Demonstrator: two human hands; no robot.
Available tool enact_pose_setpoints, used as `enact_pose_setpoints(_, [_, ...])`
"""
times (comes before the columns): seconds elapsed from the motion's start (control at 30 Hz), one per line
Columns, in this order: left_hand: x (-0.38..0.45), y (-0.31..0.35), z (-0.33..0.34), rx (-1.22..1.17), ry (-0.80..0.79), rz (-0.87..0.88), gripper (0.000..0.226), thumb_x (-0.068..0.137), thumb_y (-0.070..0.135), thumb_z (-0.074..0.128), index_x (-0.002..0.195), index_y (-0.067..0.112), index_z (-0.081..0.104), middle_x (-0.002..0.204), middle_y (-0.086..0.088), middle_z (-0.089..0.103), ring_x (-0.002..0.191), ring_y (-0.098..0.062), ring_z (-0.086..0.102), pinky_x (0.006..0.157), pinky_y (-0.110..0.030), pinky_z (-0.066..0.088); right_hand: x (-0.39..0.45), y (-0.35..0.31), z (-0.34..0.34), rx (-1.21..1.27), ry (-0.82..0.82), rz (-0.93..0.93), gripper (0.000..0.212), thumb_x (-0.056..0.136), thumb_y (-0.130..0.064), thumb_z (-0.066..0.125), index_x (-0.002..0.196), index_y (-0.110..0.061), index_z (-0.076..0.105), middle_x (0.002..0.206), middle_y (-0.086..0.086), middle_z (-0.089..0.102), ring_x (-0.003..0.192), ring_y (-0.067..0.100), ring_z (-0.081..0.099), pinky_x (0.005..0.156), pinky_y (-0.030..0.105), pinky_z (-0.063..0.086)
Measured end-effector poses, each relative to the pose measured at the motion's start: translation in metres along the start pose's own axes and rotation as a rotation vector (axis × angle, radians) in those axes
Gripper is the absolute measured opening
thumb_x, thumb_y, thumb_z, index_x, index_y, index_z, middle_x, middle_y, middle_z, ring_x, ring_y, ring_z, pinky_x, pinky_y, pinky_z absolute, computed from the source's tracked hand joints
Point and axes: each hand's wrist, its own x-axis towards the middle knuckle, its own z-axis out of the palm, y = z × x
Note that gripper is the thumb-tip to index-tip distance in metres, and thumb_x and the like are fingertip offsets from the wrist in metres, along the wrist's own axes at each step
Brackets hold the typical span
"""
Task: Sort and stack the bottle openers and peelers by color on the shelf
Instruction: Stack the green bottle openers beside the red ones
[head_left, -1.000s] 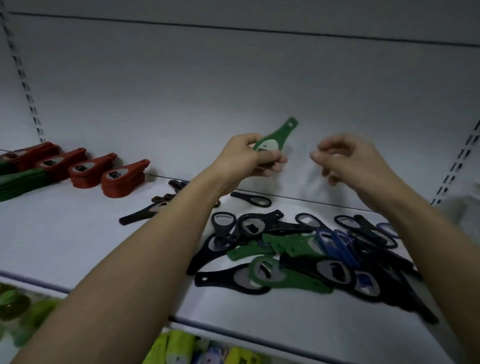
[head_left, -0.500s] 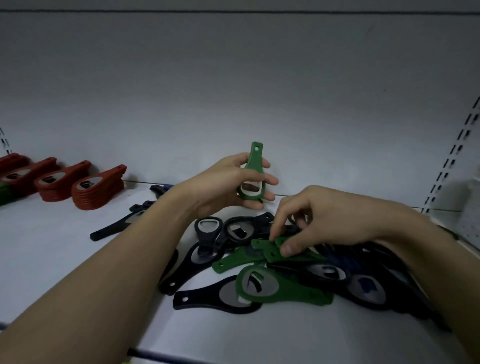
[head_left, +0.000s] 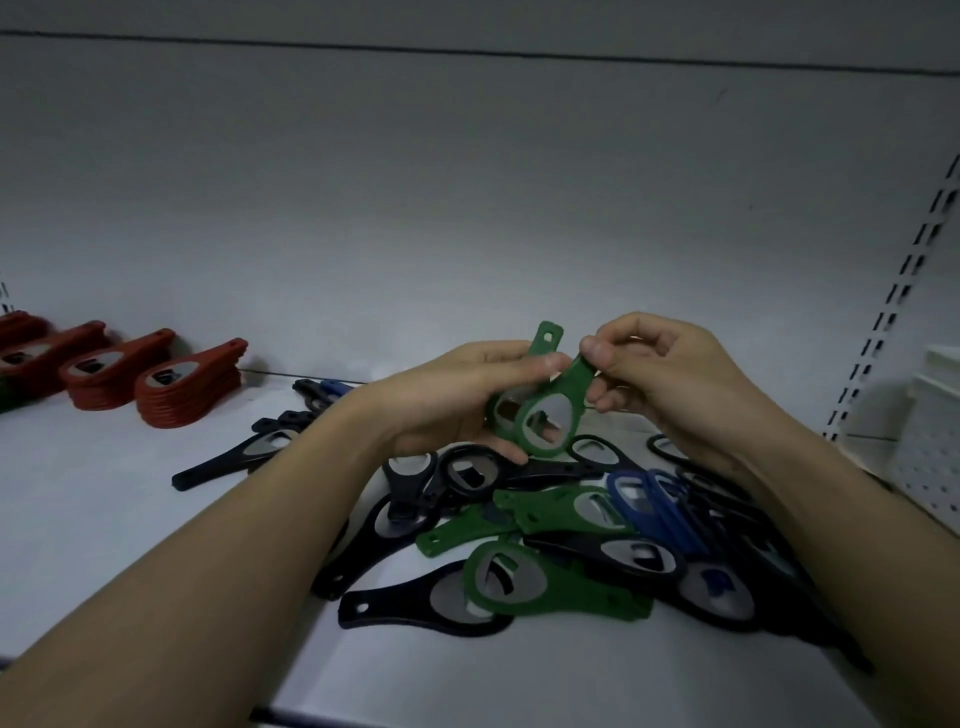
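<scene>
1. The left hand (head_left: 457, 400) grips a green bottle opener (head_left: 545, 345) held upright above the shelf (head_left: 104, 519), thumb lying across its handle and the other fingers curled behind its ring end.
2. The right hand (head_left: 670, 369) pinches the handle of a second green opener (head_left: 550, 415) between thumb and forefinger; this one lies against the front of the first, its ring end low and its metal insert facing the camera.
3. Both hands are close together, nearly touching at the thumbs, and both are clamped on those green openers.
4. Below them a loose pile (head_left: 597, 535) sits on the shelf: black, green and blue openers crossing one another (how many of each I cannot tell).
5. In that pile a large green opener (head_left: 524, 577) lies nearest the camera, resting over a black opener (head_left: 415, 608) whose handle points left.
6. A single black opener (head_left: 234, 460) lies apart to the left of the pile.
7. Farther left, sorted red stacks (head_left: 182, 389) stand in a row near the shelf's back wall.
8. At the far right edge sits a white perforated basket (head_left: 930, 457); its contents are out of view.
</scene>
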Motion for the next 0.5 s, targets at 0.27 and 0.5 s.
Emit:
enact_pose_setpoints(0.27, [0.002,-0.004,-0.008,-0.134,0.104,0.030,0.023,0.104,0.015,0.047,0.124,0.009,0.055,0.111,-0.012,0.073,0.090,-0.030,0.073,0.054,-0.027,0.058,0.000,0.001,0.001,-0.082,-0.001,0.108,0.016,0.088,-0.007,0.069,0.103,-0.003,0.065,0.086,0.011,0.071,0.067,0.021,0.069,0.060,0.026,0.058])
enact_pose_setpoints(0.5, [0.006,-0.009,-0.014,-0.140,0.288,0.089,0.025,0.105,0.015,0.042,0.124,0.008,0.056,0.114,-0.010,0.072,0.092,-0.032,0.073,0.070,-0.039,0.060,-0.016,-0.011,0.011,-0.592,-0.530,0.133,0.011,0.085,-0.012,0.074,0.095,-0.008,0.071,0.056,-0.016,0.063,0.046,0.002,0.052,0.049,0.015,0.040])
